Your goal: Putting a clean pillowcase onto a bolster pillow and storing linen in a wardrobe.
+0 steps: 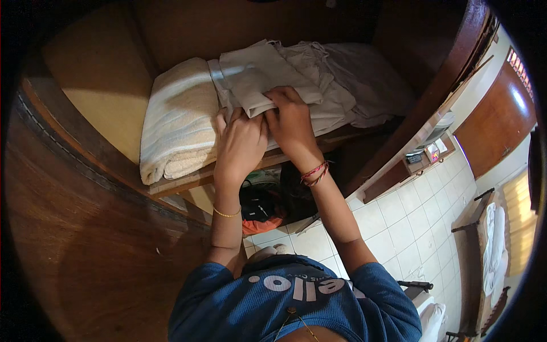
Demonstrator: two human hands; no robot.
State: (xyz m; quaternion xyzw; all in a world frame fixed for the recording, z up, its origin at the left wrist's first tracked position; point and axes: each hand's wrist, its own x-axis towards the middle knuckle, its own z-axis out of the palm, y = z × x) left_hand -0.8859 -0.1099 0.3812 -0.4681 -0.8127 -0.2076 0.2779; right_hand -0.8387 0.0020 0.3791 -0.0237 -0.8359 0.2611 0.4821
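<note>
A wooden wardrobe shelf (265, 161) bears several folded cloths. At its left end lies a thick cream towel (181, 111), folded, with pale stripes. Beside it a folded off-white cloth (260, 72) rests on other pale cloths (335, 96). My left hand (241, 143) is at the near edge of the cloth, by the towel's right side; its fingertips are partly hidden, so whether they grip is unclear. My right hand (292, 117) pinches the near edge of the off-white cloth between thumb and fingers.
A wooden wardrobe door (107, 239) stands at the left, and a side panel (427, 98) bounds the shelf at the right. Below the shelf are dark items and an orange cloth (260, 225). Beyond lie a tiled floor (410, 213), a brown door (500, 119) and a bed (474, 256).
</note>
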